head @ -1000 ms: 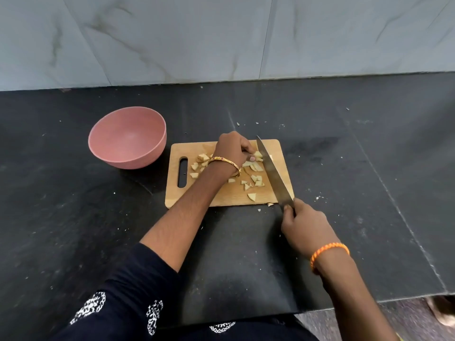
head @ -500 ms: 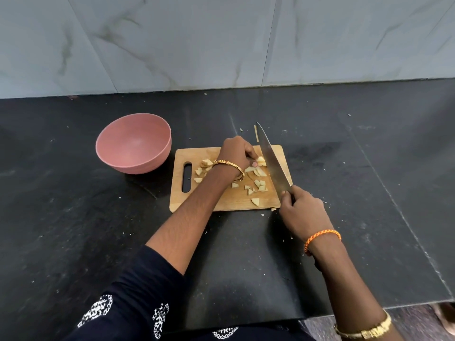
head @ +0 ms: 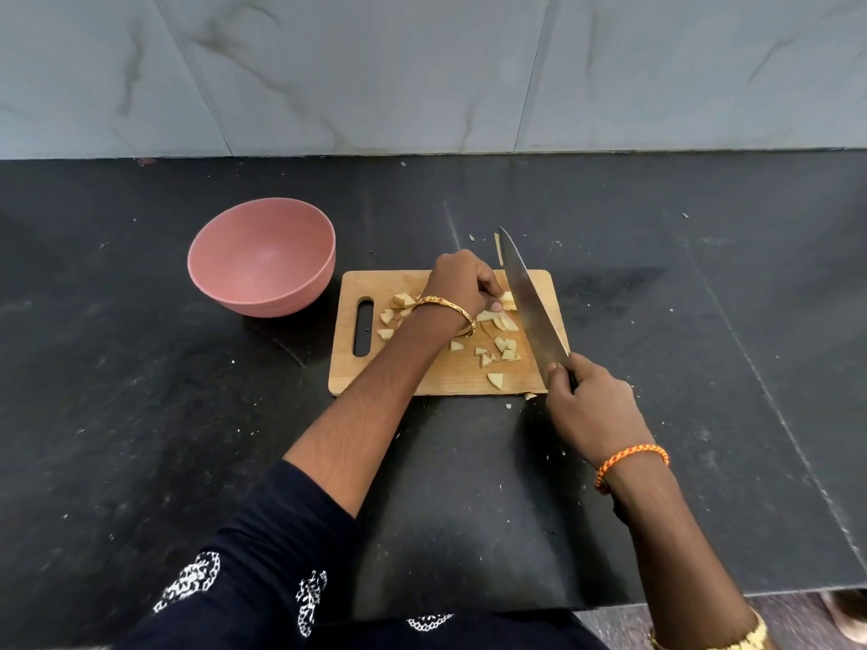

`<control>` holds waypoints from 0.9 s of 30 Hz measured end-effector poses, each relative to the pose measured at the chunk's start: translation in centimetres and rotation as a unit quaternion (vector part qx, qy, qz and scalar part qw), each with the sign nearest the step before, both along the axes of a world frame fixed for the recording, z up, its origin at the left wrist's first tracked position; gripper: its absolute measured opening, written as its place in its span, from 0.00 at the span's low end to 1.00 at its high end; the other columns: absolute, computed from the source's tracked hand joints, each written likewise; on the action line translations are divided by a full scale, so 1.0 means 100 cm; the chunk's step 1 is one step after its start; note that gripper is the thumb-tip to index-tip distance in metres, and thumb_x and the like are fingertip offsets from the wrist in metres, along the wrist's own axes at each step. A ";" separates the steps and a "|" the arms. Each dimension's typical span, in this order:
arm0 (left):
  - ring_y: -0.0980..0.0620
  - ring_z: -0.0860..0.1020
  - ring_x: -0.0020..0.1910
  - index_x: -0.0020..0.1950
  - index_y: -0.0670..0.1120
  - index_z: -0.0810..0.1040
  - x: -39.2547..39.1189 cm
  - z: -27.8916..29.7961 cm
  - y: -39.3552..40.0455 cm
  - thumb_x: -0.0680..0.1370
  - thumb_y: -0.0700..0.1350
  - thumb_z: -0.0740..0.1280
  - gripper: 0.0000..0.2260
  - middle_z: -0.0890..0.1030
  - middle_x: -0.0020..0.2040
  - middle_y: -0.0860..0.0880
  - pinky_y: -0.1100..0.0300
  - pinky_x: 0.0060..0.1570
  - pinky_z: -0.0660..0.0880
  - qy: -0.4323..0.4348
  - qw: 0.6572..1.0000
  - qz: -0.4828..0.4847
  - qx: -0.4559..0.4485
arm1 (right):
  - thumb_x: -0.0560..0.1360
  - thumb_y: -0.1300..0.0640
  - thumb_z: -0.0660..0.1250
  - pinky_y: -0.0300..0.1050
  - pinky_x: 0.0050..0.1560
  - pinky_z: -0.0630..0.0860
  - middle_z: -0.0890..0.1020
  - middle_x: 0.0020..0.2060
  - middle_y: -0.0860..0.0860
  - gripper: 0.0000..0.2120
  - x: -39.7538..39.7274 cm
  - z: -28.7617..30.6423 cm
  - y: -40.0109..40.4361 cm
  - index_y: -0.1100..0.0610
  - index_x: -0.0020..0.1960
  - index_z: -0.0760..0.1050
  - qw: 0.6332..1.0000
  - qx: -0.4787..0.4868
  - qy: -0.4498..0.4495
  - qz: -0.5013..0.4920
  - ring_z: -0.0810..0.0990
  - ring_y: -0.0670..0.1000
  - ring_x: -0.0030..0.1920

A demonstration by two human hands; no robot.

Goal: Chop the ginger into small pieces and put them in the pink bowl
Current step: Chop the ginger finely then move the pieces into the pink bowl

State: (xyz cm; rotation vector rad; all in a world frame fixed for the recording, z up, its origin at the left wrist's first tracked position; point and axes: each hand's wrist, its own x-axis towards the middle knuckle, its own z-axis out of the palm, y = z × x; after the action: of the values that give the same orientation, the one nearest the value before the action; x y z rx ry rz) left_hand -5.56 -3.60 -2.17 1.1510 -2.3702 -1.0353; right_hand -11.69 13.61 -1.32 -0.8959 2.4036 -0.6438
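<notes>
A wooden cutting board (head: 422, 377) lies on the black counter with several small pale ginger pieces (head: 504, 344) scattered over it. My left hand (head: 462, 286) pinches a ginger chunk (head: 506, 301) near the board's far right part. Gripped by my right hand (head: 591, 401), the knife (head: 530, 302) has its long blade slanting across the board's right side, right beside the pinched chunk, tip past the far edge. The pink bowl (head: 262, 260) stands empty to the left of the board.
The black counter (head: 140, 415) carries small crumbs; one ginger scrap (head: 530, 396) lies just off the board's near edge. A grey marble wall (head: 422, 72) rises behind. The counter's front edge runs close to my body.
My right hand has slid forward with the knife, so the blade's tip now reaches past the board's far edge. My left hand stays on the ginger chunk.
</notes>
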 end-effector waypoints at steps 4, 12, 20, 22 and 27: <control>0.52 0.82 0.43 0.46 0.40 0.84 0.000 -0.002 -0.001 0.65 0.37 0.76 0.11 0.85 0.44 0.44 0.66 0.49 0.75 0.000 1.000 -0.005 -0.005 | 0.80 0.51 0.54 0.50 0.45 0.77 0.79 0.39 0.56 0.12 0.003 0.000 0.000 0.56 0.46 0.73 1.000 0.009 0.011 0.006 0.78 0.58 0.41; 0.53 0.82 0.42 0.44 0.40 0.84 0.001 -0.005 0.000 0.66 0.37 0.76 0.08 0.85 0.42 0.45 0.67 0.47 0.75 0.023 1.000 0.008 -0.011 | 0.80 0.53 0.53 0.46 0.42 0.74 0.78 0.41 0.58 0.11 0.005 0.001 0.009 0.57 0.49 0.71 0.996 0.072 0.010 0.041 0.78 0.58 0.40; 0.55 0.82 0.40 0.41 0.41 0.84 0.004 -0.008 -0.001 0.66 0.35 0.75 0.06 0.85 0.40 0.46 0.80 0.37 0.69 0.056 0.998 0.034 0.005 | 0.80 0.50 0.55 0.46 0.40 0.74 0.79 0.35 0.55 0.12 0.007 0.024 0.061 0.54 0.46 0.74 0.995 0.087 -0.002 0.046 0.79 0.57 0.40; 0.53 0.82 0.40 0.43 0.40 0.82 0.004 -0.009 -0.002 0.67 0.34 0.74 0.07 0.84 0.39 0.46 0.79 0.34 0.71 0.058 0.998 0.037 0.014 | 0.79 0.50 0.56 0.45 0.38 0.74 0.79 0.32 0.54 0.12 0.008 0.033 0.069 0.55 0.46 0.75 0.996 0.076 0.009 0.039 0.79 0.56 0.37; 0.56 0.78 0.38 0.49 0.41 0.75 0.004 -0.006 -0.004 0.65 0.37 0.77 0.17 0.82 0.39 0.46 0.70 0.40 0.70 0.032 0.999 0.029 0.012 | 0.79 0.51 0.57 0.46 0.36 0.72 0.76 0.29 0.54 0.12 0.004 0.041 0.058 0.56 0.42 0.73 0.998 0.020 0.050 0.013 0.76 0.56 0.35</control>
State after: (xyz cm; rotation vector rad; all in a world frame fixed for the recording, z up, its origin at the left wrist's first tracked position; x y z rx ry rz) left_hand -5.17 -4.00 -2.77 1.1701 -2.2682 -1.0673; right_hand -11.32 19.43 2.77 -0.9623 2.4803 -0.5508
